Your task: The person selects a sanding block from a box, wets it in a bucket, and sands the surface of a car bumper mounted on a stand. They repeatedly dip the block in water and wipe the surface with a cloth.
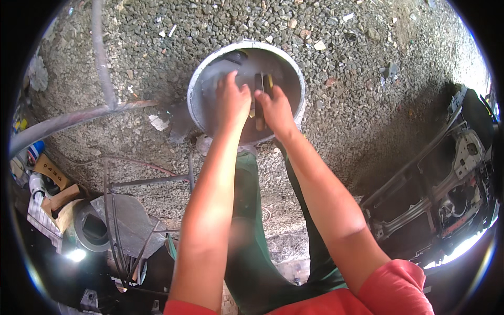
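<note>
A round, pale-rimmed bucket (193, 100) stands on the gravel in front of me, with cloudy grey liquid inside. Over its left half is my left hand (232, 101), its thumb and a finger apart and nothing visible between them; its other fingers are hidden. My right hand (276, 109) is closed on a long, narrow dark piece (259, 122) with a bit of yellow beside it, held upright in the picture above the liquid. Its exact kind is unclear. Another dark object (235, 56) lies against the bucket's far inner wall.
Rusty metal tubing (63, 126) reaches in from the left. Below it are a thin metal frame (149, 182), a grey metal sheet (131, 223) and a brown cardboard piece (51, 169). A large dark vehicle panel (420, 184) lies at right. Gravel (357, 63) surrounds the bucket.
</note>
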Action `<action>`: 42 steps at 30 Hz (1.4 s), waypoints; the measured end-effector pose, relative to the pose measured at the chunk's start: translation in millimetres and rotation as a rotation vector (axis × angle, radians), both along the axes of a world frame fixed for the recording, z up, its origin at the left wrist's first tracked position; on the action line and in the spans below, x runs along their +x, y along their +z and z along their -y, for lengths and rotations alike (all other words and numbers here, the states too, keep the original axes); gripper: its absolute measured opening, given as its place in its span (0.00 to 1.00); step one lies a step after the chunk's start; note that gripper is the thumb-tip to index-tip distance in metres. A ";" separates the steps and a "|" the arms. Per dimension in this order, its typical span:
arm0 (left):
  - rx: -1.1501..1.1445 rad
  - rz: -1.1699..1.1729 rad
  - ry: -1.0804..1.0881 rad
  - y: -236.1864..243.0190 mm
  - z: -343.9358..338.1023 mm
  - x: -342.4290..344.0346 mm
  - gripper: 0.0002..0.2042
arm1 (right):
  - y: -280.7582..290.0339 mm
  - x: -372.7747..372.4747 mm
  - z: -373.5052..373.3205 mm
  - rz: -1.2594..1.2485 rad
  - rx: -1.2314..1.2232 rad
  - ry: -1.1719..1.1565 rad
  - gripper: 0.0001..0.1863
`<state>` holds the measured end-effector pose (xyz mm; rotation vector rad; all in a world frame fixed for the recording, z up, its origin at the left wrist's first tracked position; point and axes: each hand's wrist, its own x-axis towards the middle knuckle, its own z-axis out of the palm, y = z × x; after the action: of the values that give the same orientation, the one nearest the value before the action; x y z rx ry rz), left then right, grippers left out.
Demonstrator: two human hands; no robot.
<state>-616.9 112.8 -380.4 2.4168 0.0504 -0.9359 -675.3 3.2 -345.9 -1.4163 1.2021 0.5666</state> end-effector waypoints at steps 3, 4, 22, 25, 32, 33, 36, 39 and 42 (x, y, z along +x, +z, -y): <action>0.204 0.073 -0.394 -43.6 12.0 -0.6 0.25 | -51.7 0.5 2.5 0.039 -0.136 -0.108 0.22; 0.315 0.045 -0.471 -58.0 13.8 0.8 0.17 | -65.2 -8.5 3.7 0.071 -0.220 -0.088 0.22; -0.946 -0.553 1.048 221.2 -10.9 -31.1 0.16 | 115.2 -29.6 68.3 -0.062 0.235 -0.135 0.16; -0.971 -0.438 1.120 270.9 -12.3 -33.4 0.12 | 119.3 -21.3 68.8 -0.029 0.272 -0.141 0.16; -0.915 -0.247 1.158 333.3 37.0 -19.9 0.29 | 42.3 -26.1 18.2 0.242 0.389 -0.454 0.18; -0.731 -0.152 0.867 326.9 45.2 -23.5 0.33 | 36.9 -27.1 -9.1 0.298 0.259 -0.469 0.17; -0.199 0.176 0.329 310.3 72.2 -34.4 0.40 | 28.6 -26.9 -41.9 0.443 0.132 -0.530 0.16; -0.166 0.208 0.291 313.8 70.6 -27.2 0.24 | 43.8 -28.0 -3.6 0.525 0.489 -0.650 0.16; -0.548 -0.178 0.879 321.3 42.4 -21.7 0.10 | 118.0 2.8 15.3 0.331 0.373 -0.432 0.17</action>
<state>-638.7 70.4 -59.1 1.5392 0.7492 -0.6178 -672.5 -12.1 -227.9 -0.8584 1.0277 0.2239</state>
